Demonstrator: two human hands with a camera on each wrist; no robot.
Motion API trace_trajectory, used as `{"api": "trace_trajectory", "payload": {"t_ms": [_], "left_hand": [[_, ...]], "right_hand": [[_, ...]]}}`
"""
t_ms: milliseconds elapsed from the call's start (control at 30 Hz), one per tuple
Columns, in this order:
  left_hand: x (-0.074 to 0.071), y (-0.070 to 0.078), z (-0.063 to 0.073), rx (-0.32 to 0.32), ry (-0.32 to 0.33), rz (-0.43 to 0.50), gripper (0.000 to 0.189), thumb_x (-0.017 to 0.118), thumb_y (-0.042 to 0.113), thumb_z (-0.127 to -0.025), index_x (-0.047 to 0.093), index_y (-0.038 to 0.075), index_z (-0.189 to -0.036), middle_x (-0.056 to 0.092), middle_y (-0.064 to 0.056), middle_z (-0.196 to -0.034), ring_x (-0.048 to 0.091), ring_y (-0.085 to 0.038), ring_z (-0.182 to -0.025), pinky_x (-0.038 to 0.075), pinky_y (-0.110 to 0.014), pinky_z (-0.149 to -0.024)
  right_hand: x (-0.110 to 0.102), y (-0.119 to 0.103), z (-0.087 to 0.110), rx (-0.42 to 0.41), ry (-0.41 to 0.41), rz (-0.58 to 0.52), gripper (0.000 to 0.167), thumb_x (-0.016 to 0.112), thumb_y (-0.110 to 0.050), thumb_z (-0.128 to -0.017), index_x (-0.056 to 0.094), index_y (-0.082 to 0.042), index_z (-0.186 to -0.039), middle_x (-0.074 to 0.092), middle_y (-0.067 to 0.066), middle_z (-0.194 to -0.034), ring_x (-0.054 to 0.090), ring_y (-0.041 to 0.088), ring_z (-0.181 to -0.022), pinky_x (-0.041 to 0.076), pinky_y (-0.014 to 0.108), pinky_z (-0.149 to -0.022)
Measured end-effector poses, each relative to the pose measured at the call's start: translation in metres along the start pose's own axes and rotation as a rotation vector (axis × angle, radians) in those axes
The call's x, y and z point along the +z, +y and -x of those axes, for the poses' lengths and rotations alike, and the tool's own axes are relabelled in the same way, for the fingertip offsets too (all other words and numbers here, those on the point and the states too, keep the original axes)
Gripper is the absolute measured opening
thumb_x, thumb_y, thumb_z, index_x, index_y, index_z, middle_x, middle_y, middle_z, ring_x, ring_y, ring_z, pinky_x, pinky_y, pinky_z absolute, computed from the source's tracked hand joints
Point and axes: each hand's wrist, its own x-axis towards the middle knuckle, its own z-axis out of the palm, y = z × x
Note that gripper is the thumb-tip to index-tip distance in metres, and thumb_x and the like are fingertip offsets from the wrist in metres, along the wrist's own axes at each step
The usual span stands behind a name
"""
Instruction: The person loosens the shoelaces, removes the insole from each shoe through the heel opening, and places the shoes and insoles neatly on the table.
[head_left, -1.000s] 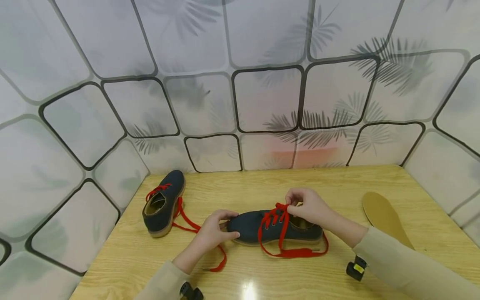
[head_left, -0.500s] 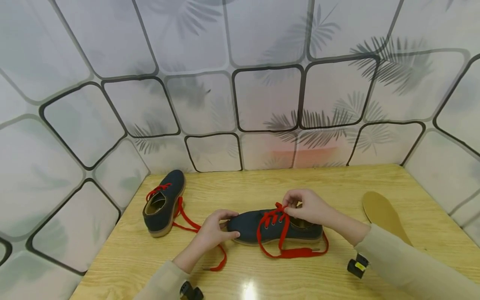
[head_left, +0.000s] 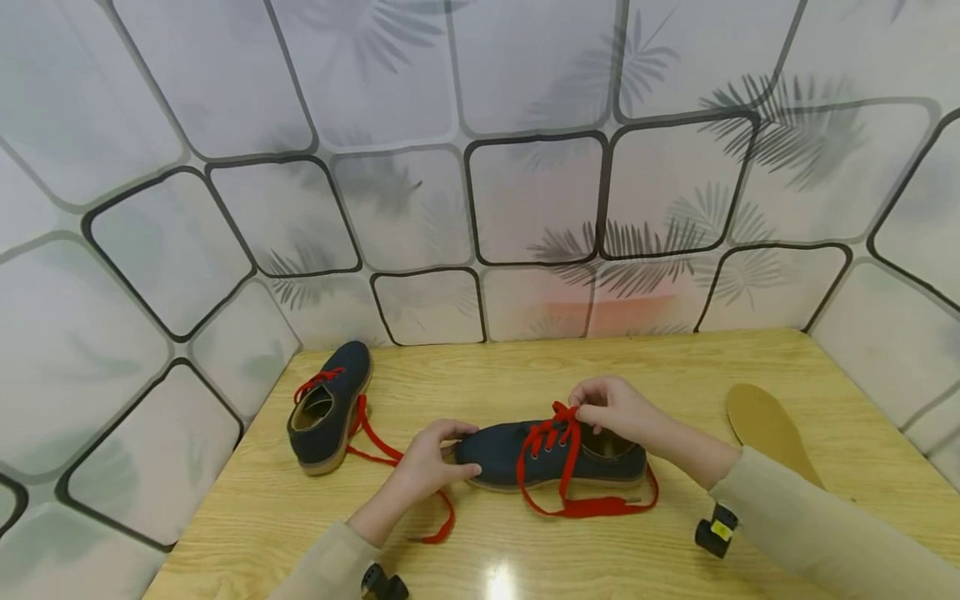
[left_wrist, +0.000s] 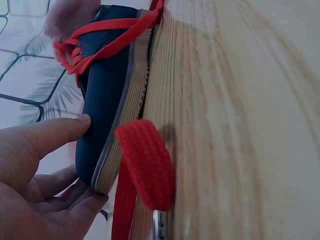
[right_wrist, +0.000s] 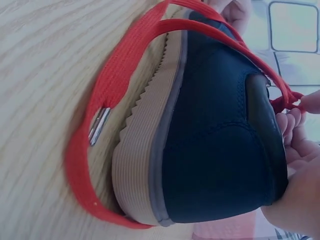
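A navy shoe point(head_left: 495, 450) with a pale ridged sole lies on the table, toe to the left. My left hand point(head_left: 429, 463) grips its toe, the thumb point(left_wrist: 70, 131) on one side and the fingers underneath and behind in the left wrist view. At the top of the lacing my right hand point(head_left: 621, 414) pinches the red shoelace point(right_wrist: 290, 97) between thumb and fingers, close over the shoe's opening. Loose lace runs down the near side, and its metal tip point(right_wrist: 99, 126) lies on the table beside the sole.
A second navy shoe point(head_left: 324, 442) with red laces stands at the left. Its long loose lace point(head_left: 375, 440) trails behind and under my left hand. A tan insole point(head_left: 768, 425) lies at the right, partly behind my right sleeve. A patterned wall backs the wooden table point(head_left: 450, 379).
My right hand shifts slightly left and then back right at the lace, its fingers now a little more lifted from the opening. The left hand and shoe stay put.
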Motion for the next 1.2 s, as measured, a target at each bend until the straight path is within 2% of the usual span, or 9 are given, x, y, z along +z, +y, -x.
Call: {"api": "trace_trajectory", "payload": {"t_ms": [167,333,500,700,1000,1200], "left_hand": [[0.0,0.001,0.001,0.003,0.0,-0.006,0.049,0.086,0.0,-0.087,0.068,0.0,-0.133,0.063,-0.021,-0.137,0.06,-0.045,-0.132,0.058,-0.052,-0.111],[-0.001,0.001,0.002,0.001,0.003,-0.007,0.05,0.086,-0.001,-0.087,0.068,0.0,-0.134,0.063,-0.021,-0.137,0.06,-0.045,-0.132,0.057,-0.052,-0.111],[-0.002,0.001,0.001,0.005,0.0,-0.004,0.05,0.085,0.0,-0.087,0.067,-0.001,-0.134,0.063,-0.021,-0.138,0.06,-0.046,-0.133,0.057,-0.053,-0.111],[-0.002,0.0,0.001,0.008,-0.009,0.001,0.05,0.085,0.0,-0.088,0.067,-0.001,-0.134,0.062,-0.022,-0.138,0.059,-0.046,-0.133,0.057,-0.053,-0.112],[-0.001,0.001,0.002,0.009,-0.007,-0.001,0.05,0.086,0.0,-0.087,0.067,0.0,-0.134,0.062,-0.022,-0.137,0.059,-0.046,-0.133,0.057,-0.052,-0.112],[-0.001,0.001,0.002,0.01,-0.01,0.008,0.05,0.086,0.0,-0.087,0.067,-0.001,-0.134,0.062,-0.022,-0.138,0.059,-0.047,-0.133,0.057,-0.053,-0.112]], "right_hand": [[-0.003,-0.002,-0.001,0.015,-0.049,0.011,0.006,0.062,-0.006,-0.097,0.063,0.0,-0.097,0.06,-0.001,-0.086,0.058,0.01,-0.076,0.06,0.028,-0.066],[-0.006,-0.008,-0.001,-0.029,-0.116,0.078,0.014,0.071,-0.013,-0.099,0.063,-0.002,-0.094,0.057,-0.002,-0.078,0.056,0.011,-0.069,0.058,0.029,-0.063],[-0.007,-0.011,-0.001,-0.051,-0.121,0.077,0.015,0.074,-0.013,-0.099,0.066,-0.002,-0.094,0.061,-0.001,-0.078,0.056,0.01,-0.068,0.058,0.029,-0.062],[-0.008,-0.011,0.0,-0.012,-0.096,0.037,0.014,0.076,-0.014,-0.098,0.073,0.0,-0.099,0.07,0.001,-0.087,0.06,0.013,-0.074,0.059,0.029,-0.065],[-0.013,-0.002,-0.001,0.059,-0.118,-0.096,0.022,0.071,-0.015,-0.1,0.071,0.006,-0.106,0.069,-0.007,-0.092,0.061,0.013,-0.088,0.058,0.03,-0.078],[-0.013,-0.001,0.002,0.107,-0.122,-0.167,0.018,0.067,-0.019,-0.104,0.07,-0.001,-0.104,0.067,-0.007,-0.096,0.06,0.018,-0.092,0.057,0.032,-0.084]]}}
